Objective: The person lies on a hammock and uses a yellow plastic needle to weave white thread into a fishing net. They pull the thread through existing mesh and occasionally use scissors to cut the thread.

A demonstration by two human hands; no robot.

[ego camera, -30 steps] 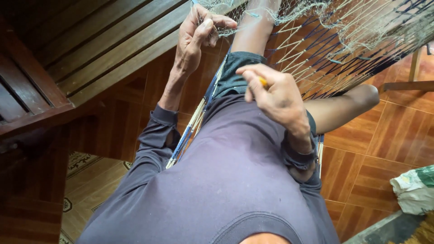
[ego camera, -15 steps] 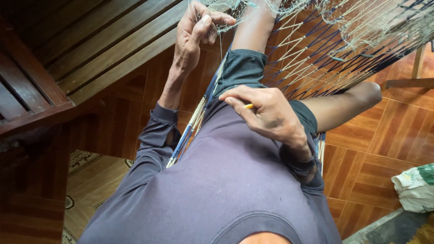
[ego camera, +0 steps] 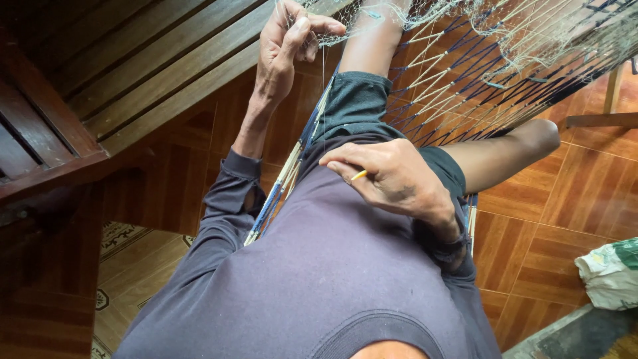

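Item one: my left hand [ego camera: 286,46], raised ahead of me, fingers and thumb pinched together on the edge of the fine pale net [ego camera: 531,40]. The net drapes from that pinch across the top of the view to the right, bunched and tangled in places, over my bare knee.

Item two: my right hand [ego camera: 392,179], drawn back close to my chest, closed on a small yellow needle [ego camera: 358,175]. Only its tip shows between the fingers. The two hands are well apart.

Item three: a thin thread [ego camera: 323,73], running down from the pinch in my left hand toward my lap. It is too fine for me to follow all the way to the needle.

Item four: the hammock [ego camera: 452,86] I sit in, dark blue and cream cords in a diamond weave, spread under my leg. Its bundled cords [ego camera: 282,189] run along my left side.

Item five: surroundings. Wooden slats [ego camera: 133,60] to the left, reddish floor tiles [ego camera: 591,193] below, a white sack [ego camera: 608,272] with a green patch lying on the tiles at the right edge.

Handling note, my judgement: the pinch should stay firm on the mesh so the loop cannot slip. The thread wants steady tension, pulled straight and not jerked, or the fine line may snag on the hammock cords beneath.
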